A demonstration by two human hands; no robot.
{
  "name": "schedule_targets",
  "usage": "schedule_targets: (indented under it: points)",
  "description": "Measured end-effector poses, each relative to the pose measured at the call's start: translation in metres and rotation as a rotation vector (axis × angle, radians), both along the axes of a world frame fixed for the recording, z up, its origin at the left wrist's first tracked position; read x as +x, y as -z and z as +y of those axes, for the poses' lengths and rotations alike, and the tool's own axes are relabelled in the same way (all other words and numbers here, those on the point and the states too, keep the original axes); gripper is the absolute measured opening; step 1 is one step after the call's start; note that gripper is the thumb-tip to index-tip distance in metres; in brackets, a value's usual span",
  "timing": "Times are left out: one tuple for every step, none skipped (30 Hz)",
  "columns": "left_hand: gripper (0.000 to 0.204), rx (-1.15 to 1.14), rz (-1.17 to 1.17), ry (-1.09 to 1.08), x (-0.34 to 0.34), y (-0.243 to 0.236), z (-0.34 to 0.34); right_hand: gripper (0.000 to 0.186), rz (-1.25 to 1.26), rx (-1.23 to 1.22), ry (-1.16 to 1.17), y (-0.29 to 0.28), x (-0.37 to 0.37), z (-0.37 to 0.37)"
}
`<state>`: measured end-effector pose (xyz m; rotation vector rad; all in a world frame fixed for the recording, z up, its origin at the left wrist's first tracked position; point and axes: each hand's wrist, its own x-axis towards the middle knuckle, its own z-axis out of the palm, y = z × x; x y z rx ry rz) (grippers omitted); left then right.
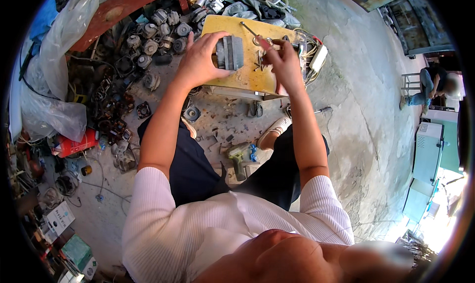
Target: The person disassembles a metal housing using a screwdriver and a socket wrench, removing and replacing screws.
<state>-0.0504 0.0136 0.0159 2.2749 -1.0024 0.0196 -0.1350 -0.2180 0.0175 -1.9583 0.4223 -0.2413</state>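
Note:
My left hand [202, 60] is closed round the left side of a grey, ridged metal block [230, 53], which looks like a motor part. Its fingers lie along the far edge and its thumb along the near edge. The block is at the top of a small yellow work table [225, 25]. To the right, my right hand [284, 63] grips a screwdriver [249, 29], its thin metal shaft pointing to the far left. Most of the handle is hidden by my fingers. Small metal pieces [259, 60] lie on the table between my hands.
Several used motors [150, 46] are heaped left of the table. A green power drill [238, 159] stands between my feet. Coiled cables with a white power strip [319, 58] hang at the table's right side. Another screwdriver [324, 110] lies on the floor. A person [433, 85] sits far right.

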Motion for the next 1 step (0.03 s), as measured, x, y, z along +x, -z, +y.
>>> schedule_targets:
  points:
    - [0.090, -0.016, 0.053, -0.009, 0.0037, -0.0002, 0.0015, 0.063, 0.014, 0.084, 0.021, -0.0096, 0.0031, -0.0066]
